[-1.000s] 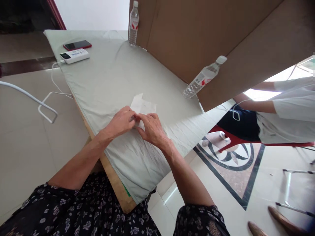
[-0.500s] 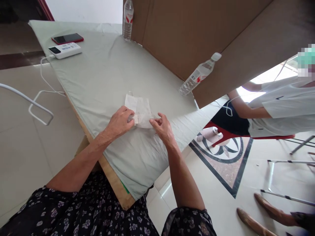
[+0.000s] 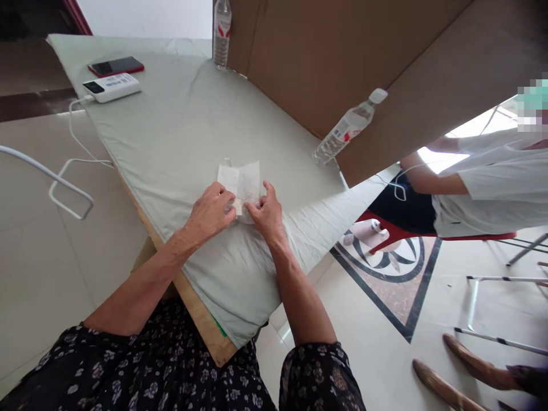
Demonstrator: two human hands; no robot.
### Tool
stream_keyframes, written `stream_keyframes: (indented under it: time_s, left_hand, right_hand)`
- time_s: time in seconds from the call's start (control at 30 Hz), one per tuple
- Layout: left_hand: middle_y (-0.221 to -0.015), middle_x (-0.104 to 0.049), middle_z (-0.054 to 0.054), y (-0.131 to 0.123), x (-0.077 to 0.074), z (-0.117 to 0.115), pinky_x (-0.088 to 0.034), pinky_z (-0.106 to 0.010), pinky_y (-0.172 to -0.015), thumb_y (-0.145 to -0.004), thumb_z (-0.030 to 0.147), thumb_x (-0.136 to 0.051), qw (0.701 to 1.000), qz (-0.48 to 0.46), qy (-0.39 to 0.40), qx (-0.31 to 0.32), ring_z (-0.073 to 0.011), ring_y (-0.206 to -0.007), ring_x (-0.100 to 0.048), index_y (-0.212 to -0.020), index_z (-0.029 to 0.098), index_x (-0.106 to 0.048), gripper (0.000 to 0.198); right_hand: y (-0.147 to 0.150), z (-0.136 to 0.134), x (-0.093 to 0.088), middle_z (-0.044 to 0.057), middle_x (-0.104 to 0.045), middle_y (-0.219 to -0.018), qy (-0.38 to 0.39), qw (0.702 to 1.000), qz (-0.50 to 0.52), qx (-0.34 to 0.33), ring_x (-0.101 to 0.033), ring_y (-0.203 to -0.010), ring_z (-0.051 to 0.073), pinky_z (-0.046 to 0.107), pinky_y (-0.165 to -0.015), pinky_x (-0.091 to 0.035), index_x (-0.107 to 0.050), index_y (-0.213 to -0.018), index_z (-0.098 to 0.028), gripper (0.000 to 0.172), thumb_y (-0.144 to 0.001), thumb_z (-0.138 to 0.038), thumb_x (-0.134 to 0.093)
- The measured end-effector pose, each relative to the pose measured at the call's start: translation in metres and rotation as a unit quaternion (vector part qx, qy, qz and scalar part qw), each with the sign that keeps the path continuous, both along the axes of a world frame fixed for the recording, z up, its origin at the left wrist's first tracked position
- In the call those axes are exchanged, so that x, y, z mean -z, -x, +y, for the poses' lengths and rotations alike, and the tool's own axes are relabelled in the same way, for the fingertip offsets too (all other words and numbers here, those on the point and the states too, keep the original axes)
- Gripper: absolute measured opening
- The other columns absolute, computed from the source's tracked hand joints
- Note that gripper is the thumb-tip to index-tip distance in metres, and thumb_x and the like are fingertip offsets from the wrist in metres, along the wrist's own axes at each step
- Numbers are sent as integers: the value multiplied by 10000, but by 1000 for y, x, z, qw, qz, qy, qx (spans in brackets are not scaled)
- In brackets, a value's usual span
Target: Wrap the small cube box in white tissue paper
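A thin white paper sheet (image 3: 248,178) with creases lies on the pale green cloth near the table's front corner. My left hand (image 3: 210,212) is closed on the sheet's lower left part, fingers curled. At the sheet's lower right, my right hand (image 3: 266,212) presses with its thumb; its index finger is raised apart from the thumb. Between the two hands a small pale folded piece (image 3: 238,207) shows, its lower part flat against the sheet. What lies beneath the fingers is hidden.
A cardboard panel (image 3: 317,68) stands behind, with an upright bottle (image 3: 221,35) and a leaning bottle (image 3: 349,128) against it. A phone (image 3: 116,67) and a cabled white power bank (image 3: 112,87) lie at the back left. A person (image 3: 505,177) sits at the right.
My right hand has moved left, closer to my left hand. The sheet's right part, earlier lower and bent, now stands spread out above the fingers. My left hand has hardly moved.
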State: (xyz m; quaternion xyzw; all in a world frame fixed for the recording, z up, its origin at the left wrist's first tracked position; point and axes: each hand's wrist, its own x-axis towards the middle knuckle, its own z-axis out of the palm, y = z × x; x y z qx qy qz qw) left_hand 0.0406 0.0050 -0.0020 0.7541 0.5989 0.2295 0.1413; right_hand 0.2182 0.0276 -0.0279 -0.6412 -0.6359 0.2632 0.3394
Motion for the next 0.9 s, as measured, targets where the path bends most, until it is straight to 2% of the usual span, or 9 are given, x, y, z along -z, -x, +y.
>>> stream_keyframes:
  time_s: [0.17,0.3,0.47,0.57,0.67,0.73,0.8,0.9]
  left_hand:
    - [-1173,-610,-127,-3,-1,0,-576,-368,-898,-870,204,-634,1000,-1,22,-15,-235,-956,-669,-1133,149,-736,288]
    - [-1160,-604,-120,-5,-1,0,-574,-348,-889,-865,189,-647,999,-16,23,-18,-220,-941,-669,-1119,154,-735,271]
    - [-1110,-604,-116,-5,2,2,-569,-353,-871,-880,198,-628,999,-40,22,-7,-223,-932,-660,-1069,151,-733,221]
    - [-1078,-608,-110,-3,7,3,-562,-361,-889,-881,209,-619,997,-73,17,0,-230,-960,-653,-1025,153,-728,189]
    - [-1042,-611,-90,0,13,4,-561,-365,-892,-830,193,-640,992,-126,17,7,-210,-919,-638,-1082,148,-712,265]
    - [-1043,-613,-73,3,18,3,-564,-348,-850,-782,160,-646,984,-177,17,1,-168,-821,-608,-1184,143,-680,403]
    - [-1060,-618,-59,4,22,3,-558,-315,-785,-741,127,-642,971,-238,22,-11,-126,-737,-565,-1265,144,-636,524]
    - [-1055,-622,-43,2,25,2,-535,-282,-718,-735,132,-661,951,-305,36,-34,-99,-686,-528,-1285,160,-611,553]
  right_hand:
    - [4,-3,-6,-72,-561,-669,-15,998,54,1,-548,-653,159,318,-714,-440,-472,-1487,-136,744,-797,-325,-676]
    - [12,-1,-10,-48,-618,-705,-12,994,109,-18,-574,-679,156,322,-731,-477,-505,-1463,-133,709,-813,-342,-698]
    - [26,0,-11,-20,-675,-756,10,991,132,-33,-625,-718,154,312,-740,-499,-516,-1463,-100,719,-824,-370,-703]
    - [25,-2,-11,3,-721,-828,19,989,132,-71,-641,-728,152,305,-729,-510,-557,-1433,-134,663,-845,-415,-682]
    - [13,-4,-14,44,-768,-986,43,978,139,-149,-635,-694,132,301,-705,-527,-545,-1449,-152,571,-918,-364,-560]
    - [6,-6,-18,70,-768,-1109,51,971,115,-203,-632,-700,123,305,-729,-538,-507,-1485,-150,580,-916,-259,-503]
    - [3,-6,-25,80,-754,-1200,45,968,49,-241,-643,-747,127,315,-785,-538,-465,-1526,-160,656,-873,-178,-524]
    - [9,-7,-38,78,-749,-1235,32,961,-80,-264,-677,-868,171,329,-835,-520,-424,-1565,-195,730,-853,-134,-568]
